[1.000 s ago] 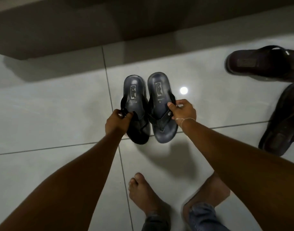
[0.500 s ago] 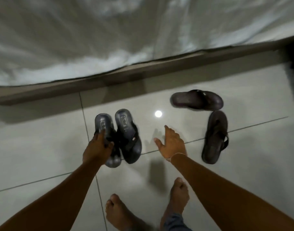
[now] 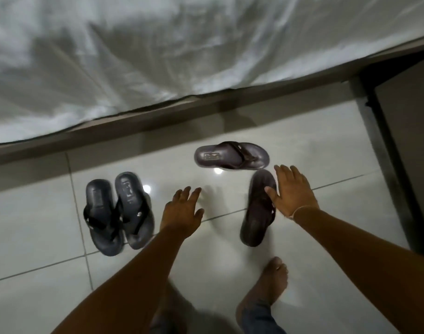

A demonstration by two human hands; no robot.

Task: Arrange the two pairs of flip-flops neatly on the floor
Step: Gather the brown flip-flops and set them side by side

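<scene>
The black pair [image 3: 118, 213] lies side by side on the floor [image 3: 37, 225], left. Both hands are wide and empty; the right hand [image 3: 291, 192] hovers over the near brown flip-flop [image 3: 256, 213], the left hand [image 3: 182, 212] between pairs. The far brown flip-flop [image 3: 231, 155] lies crosswise; a hasty grab could knock it askew under the bed [image 3: 158, 56].

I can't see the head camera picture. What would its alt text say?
Two bare, open hands reach down over a pale tiled floor: the right hand above a brown flip-flop, the left hand over bare tile. A second brown flip-flop lies crosswise beyond, a dark pair sits side by side at left, below a white-sheeted bed.
</scene>
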